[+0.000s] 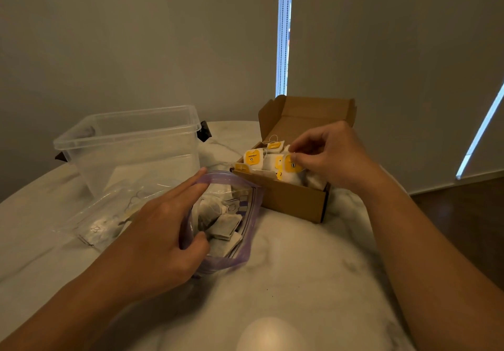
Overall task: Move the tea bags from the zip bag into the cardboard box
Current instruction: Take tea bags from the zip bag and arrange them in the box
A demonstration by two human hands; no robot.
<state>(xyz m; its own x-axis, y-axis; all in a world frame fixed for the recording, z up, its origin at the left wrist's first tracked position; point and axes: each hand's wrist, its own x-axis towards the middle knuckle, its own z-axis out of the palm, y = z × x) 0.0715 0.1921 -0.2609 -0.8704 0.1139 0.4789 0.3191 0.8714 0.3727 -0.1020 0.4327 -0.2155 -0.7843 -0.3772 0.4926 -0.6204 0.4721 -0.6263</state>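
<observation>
Right hand (332, 157) pinches yellow-tagged tea bag (293, 169) over cardboard box (294, 200), far right; best laid flat, then released. Left hand (163, 227), thumb hooked over rim, props zip bag (245, 230) open

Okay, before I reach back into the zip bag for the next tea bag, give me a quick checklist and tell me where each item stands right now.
1. Zip bag mouth open: ok, the left hand grips its rim and holds it wide.
2. Tea bags left to move: ok, several lie inside the zip bag.
3. Right hand free: not ok, its fingers pinch a yellow-tagged tea bag over the cardboard box.
4. Lid out of the way: ok, it stands up at the back.
5. Room in the box: cannot tell, the pile reaches the front rim.
</observation>
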